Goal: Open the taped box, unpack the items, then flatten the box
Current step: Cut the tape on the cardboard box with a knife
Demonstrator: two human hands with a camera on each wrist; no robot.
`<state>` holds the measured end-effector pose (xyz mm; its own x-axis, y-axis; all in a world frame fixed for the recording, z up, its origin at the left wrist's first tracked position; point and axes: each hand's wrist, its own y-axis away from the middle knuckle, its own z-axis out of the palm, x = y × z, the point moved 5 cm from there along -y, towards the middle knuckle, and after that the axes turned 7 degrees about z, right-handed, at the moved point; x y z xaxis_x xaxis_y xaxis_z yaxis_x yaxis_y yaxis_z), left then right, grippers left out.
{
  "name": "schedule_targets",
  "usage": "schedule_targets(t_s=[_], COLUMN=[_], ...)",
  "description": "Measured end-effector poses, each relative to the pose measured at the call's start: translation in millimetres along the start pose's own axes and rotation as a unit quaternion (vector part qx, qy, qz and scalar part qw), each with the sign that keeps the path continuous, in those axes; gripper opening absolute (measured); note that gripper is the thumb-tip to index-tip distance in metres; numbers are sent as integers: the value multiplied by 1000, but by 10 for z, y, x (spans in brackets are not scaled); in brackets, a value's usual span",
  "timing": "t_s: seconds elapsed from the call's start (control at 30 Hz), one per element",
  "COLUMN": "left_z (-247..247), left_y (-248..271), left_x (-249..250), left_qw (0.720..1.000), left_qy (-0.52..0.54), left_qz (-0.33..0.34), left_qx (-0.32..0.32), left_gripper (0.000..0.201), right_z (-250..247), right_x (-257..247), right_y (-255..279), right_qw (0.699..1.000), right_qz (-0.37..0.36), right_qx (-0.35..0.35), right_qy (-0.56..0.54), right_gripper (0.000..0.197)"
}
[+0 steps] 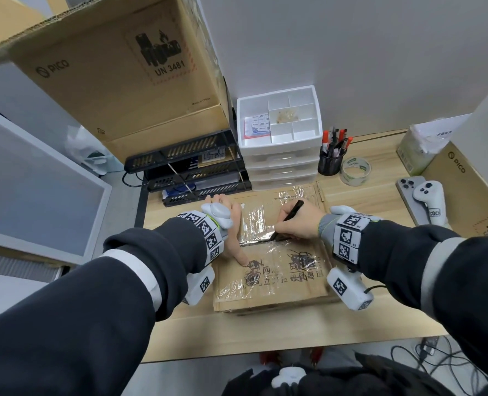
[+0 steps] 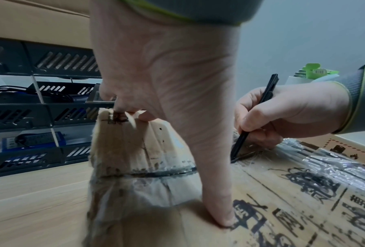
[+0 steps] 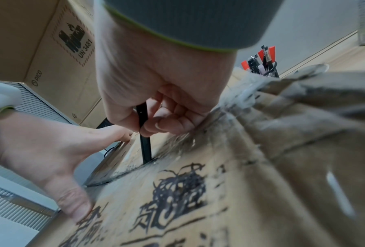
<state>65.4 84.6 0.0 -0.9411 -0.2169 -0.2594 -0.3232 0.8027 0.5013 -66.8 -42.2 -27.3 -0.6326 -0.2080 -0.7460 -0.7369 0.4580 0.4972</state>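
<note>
A flat brown cardboard box (image 1: 279, 284) with black print and clear tape lies on the wooden desk (image 1: 294, 332). My left hand (image 1: 231, 224) holds its left side: the thumb (image 2: 217, 200) presses on the top and the fingers (image 2: 122, 110) hook over the far left corner. My right hand (image 1: 299, 221) grips a slim black utility knife (image 1: 291, 215) like a pen. The knife's tip (image 3: 146, 160) sits in the taped centre seam (image 1: 254, 241), about midway along it. In the left wrist view the seam to the left of the knife (image 2: 262, 103) shows as a dark slit.
Behind the box stand black paper trays (image 1: 191, 172) under a large PICO carton (image 1: 117, 81), a white drawer unit (image 1: 279, 132), a pen cup (image 1: 329, 164) and a tape roll (image 1: 355, 171). To the right lie a phone (image 1: 408, 195), a white controller (image 1: 429, 198) and another carton (image 1: 465, 190).
</note>
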Motion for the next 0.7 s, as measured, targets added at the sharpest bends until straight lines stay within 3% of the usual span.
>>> schedule_targets(t_s=[0.1, 0.23, 0.63, 0.7], left_z=[-40, -111, -231, -249], left_y=[-38, -100, -141, -174], left_x=[59, 340, 547, 553], left_qw=[1000, 994, 998, 998], left_qy=[16, 49, 30, 28], left_qz=[-13, 43, 59, 58], left_qx=[-9, 82, 16, 13], left_gripper=[112, 128, 105, 112], right_z=[-24, -36, -251, -280], right_x=[10, 4, 138, 143], right_y=[15, 39, 125, 150], right_qw=[1000, 1000, 1000, 1000], right_qz=[-3, -6, 10, 7], right_qx=[5, 10, 20, 20], right_qy=[-4, -16, -10, -14], right_gripper=[14, 12, 7, 8])
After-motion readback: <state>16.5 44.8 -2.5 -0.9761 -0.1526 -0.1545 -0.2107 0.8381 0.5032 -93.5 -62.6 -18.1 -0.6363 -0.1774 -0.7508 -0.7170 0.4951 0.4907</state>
